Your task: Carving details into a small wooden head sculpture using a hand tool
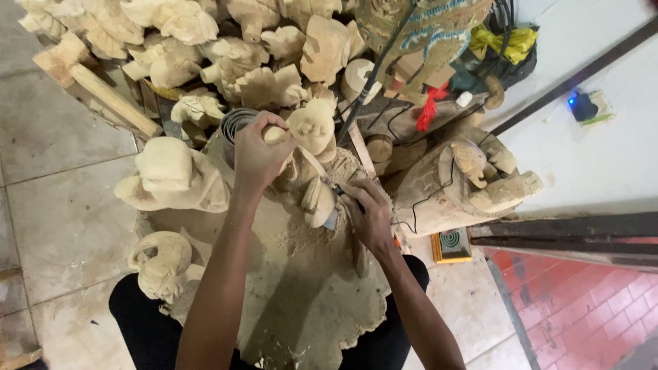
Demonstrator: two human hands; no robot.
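Head view, hands (308,185) carving figure (310,147) (carvings (205,48) crowding)

A pale tiled floor (62,205) carries the work; a sawdust-covered cloth (301,288) lies spread on it; a heap of unfinished wooden carvings (205,48) is piled at its far edge; a blocky carving (171,178) and a rounded, curled one (161,264) sit beside the cloth; a small orange box (450,245) rests to the right.
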